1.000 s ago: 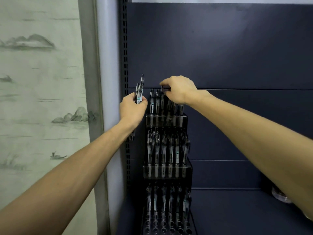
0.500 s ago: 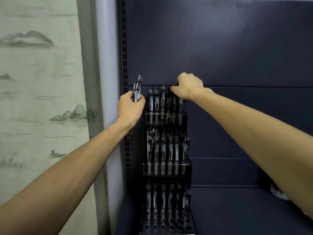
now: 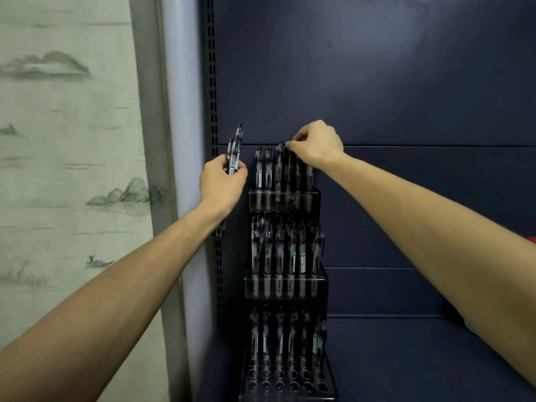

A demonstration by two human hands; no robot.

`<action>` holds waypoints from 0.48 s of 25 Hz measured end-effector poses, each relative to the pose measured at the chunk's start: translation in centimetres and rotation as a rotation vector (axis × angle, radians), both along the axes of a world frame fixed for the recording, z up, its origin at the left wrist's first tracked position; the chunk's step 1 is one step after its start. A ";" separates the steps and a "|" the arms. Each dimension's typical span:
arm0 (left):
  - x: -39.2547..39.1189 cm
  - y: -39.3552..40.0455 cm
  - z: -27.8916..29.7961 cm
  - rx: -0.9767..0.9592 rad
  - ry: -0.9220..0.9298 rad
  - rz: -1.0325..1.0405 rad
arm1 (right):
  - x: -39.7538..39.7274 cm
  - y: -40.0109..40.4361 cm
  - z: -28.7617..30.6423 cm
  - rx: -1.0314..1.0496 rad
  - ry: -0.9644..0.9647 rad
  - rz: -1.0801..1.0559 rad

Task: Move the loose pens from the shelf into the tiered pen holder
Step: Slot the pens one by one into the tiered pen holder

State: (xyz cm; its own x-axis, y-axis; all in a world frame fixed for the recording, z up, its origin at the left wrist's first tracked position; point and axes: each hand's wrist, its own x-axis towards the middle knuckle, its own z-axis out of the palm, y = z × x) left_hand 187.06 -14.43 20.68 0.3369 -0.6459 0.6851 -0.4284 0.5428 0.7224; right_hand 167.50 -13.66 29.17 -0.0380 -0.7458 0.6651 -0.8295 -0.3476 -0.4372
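A dark tiered pen holder (image 3: 285, 288) stands at the left of the blue shelf, with three steps full of upright black pens. My left hand (image 3: 222, 188) grips a bundle of loose pens (image 3: 234, 153) upright, just left of the top tier. My right hand (image 3: 317, 145) is above the top tier (image 3: 284, 198), its fingertips pinching the top end of a pen (image 3: 290, 166) that stands in the back row. Part of that pen is hidden among its neighbours.
The blue shelf floor (image 3: 406, 361) stretches to the right of the holder. A slotted upright rail (image 3: 213, 111) runs along the left edge beside a grey wall post. Something red (image 3: 532, 239) and a pale object peek out behind my right forearm.
My right hand has shifted right and up along the top tier, from the middle pens to the right-hand ones. My left hand with its bundle stayed nearly in place.
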 end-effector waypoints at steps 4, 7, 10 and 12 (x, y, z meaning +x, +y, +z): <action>0.2 0.0 -0.2 0.007 0.004 0.010 | 0.0 0.1 0.2 0.051 -0.099 0.054; 0.3 0.2 -0.4 0.009 0.003 0.004 | 0.2 0.1 0.3 0.063 0.032 -0.016; 0.3 0.2 -0.6 0.017 0.002 0.005 | 0.8 0.5 0.5 0.069 0.108 -0.090; 0.3 0.4 -0.6 0.019 -0.001 0.003 | 1.5 0.9 0.8 0.034 0.168 -0.099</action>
State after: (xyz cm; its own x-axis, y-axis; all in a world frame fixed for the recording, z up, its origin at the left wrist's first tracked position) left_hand 187.31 -14.07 20.05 0.3382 -0.6577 0.6731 -0.4311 0.5275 0.7320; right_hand 169.04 -12.77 29.98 -0.0029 -0.7658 0.6431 -0.9212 -0.2481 -0.2996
